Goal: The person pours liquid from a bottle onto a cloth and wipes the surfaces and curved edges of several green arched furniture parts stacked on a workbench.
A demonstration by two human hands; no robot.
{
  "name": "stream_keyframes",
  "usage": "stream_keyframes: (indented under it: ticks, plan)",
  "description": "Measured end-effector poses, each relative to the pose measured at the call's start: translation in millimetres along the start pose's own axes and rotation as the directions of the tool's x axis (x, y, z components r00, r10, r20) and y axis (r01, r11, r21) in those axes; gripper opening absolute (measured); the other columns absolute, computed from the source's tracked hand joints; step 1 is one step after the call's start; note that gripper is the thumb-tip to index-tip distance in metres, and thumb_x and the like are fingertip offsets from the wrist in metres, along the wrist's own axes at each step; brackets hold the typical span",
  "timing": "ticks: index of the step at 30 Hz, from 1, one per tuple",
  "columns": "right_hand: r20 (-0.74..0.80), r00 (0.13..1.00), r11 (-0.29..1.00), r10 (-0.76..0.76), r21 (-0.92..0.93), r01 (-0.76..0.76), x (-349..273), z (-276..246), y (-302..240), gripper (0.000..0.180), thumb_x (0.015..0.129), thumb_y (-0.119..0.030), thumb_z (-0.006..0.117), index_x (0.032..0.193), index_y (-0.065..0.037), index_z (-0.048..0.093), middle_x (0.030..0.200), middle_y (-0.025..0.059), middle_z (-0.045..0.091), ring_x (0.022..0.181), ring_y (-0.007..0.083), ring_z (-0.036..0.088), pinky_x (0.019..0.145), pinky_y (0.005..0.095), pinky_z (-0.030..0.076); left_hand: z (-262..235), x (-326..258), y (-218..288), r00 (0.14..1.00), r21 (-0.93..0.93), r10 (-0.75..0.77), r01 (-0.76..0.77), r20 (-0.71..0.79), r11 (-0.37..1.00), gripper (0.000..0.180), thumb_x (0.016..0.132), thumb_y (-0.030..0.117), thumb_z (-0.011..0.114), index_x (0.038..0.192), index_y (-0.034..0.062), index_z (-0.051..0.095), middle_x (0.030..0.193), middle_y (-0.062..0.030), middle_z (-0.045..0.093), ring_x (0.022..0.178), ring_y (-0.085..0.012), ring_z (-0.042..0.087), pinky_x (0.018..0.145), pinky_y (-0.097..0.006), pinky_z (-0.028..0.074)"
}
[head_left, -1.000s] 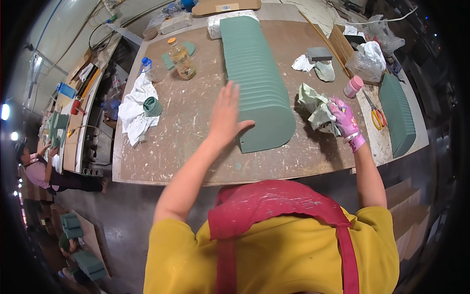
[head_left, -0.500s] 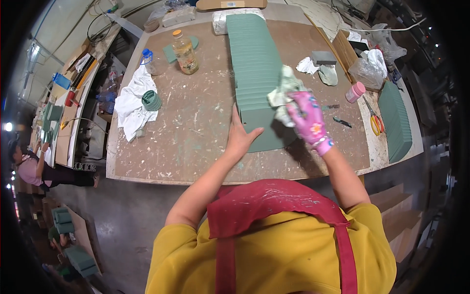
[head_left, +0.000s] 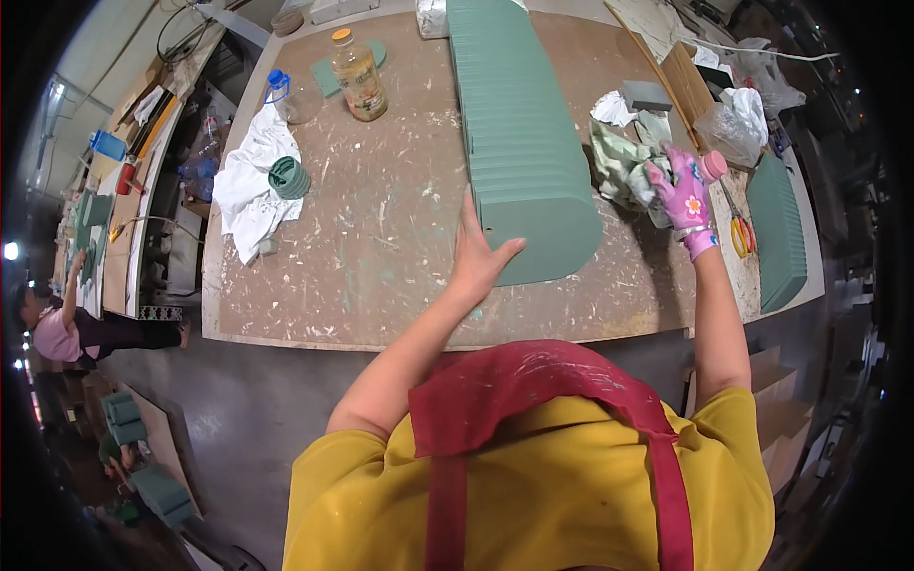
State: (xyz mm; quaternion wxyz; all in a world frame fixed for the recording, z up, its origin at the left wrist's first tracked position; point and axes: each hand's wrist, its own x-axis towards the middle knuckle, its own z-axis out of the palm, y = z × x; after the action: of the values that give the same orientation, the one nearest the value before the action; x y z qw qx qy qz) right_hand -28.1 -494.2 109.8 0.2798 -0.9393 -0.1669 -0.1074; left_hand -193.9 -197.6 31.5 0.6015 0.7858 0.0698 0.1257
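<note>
Right hand, in a pink flowered glove, is clenched around a bunched green rag, just right of the long green ribbed panel. Left hand is bare, fingers spread, grasping nothing; the palm presses flat against the panel's near left corner, thumb lying over the near rounded end.

The panel lies flat on the paint-speckled worktable, running from the far edge down to the near middle. The rag touches the table beside its right edge, not the panel face.

Step in hand looks like wiping the panel while bracing it. To do it well, as I judge it:
- keep the left palm firm on the near corner so the panel does not slide;
- carry the rag onto the face and stroke along the ribs, not across, so the cloth gets into the grooves;
- keep the rag bunched so loose ends do not drag table dust onto the surface.

Nearby: an oil bottle at far left, a white cloth with a green tape roll on it at left, scissors and a second green panel at right. Another person sits well apart at far left.
</note>
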Motion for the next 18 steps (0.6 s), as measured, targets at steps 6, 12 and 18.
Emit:
stream_keyframes:
  ticks: [6,12,18]
  plan:
    - [0.148,0.980,0.833,-0.131,0.552,0.028,-33,48,-40,0.097,0.079,-0.057,0.064,0.147,-0.004,0.020,0.152,0.0189,0.022,0.138,0.0291,0.027,0.111,0.0404,0.025,-4,-1,5,0.997,-0.049,-0.061,0.063,0.042,0.997,0.098,0.076,0.014,0.071,0.146,0.0004,0.003,0.135,-0.0229,0.040,0.124,-0.0294,0.043,0.103,-0.037,0.035]
    - [0.266,0.954,0.433,0.135,0.850,-0.299,-74,113,-63,0.090,0.077,-0.008,0.073,0.147,0.000,0.017,0.146,0.0140,0.026,0.119,0.0217,0.046,0.090,0.0305,0.050,-4,-1,-6,0.980,-0.245,-0.154,0.182,0.130,0.952,0.098,0.078,0.020,0.071,0.146,-0.0026,0.005,0.142,-0.0241,0.032,0.131,-0.0311,0.035,0.108,-0.038,0.030]
    - [0.209,0.966,0.449,0.151,0.856,-0.256,-79,115,-63,0.093,0.076,-0.005,0.073,0.147,0.000,0.013,0.146,0.0154,0.026,0.112,0.0206,0.051,0.085,0.0320,0.053,-5,-5,1,0.958,-0.260,-0.219,0.263,0.186,0.929,0.095,0.079,0.016,0.069,0.146,-0.0015,0.004,0.141,-0.0211,0.034,0.129,-0.0277,0.037,0.106,-0.036,0.032]
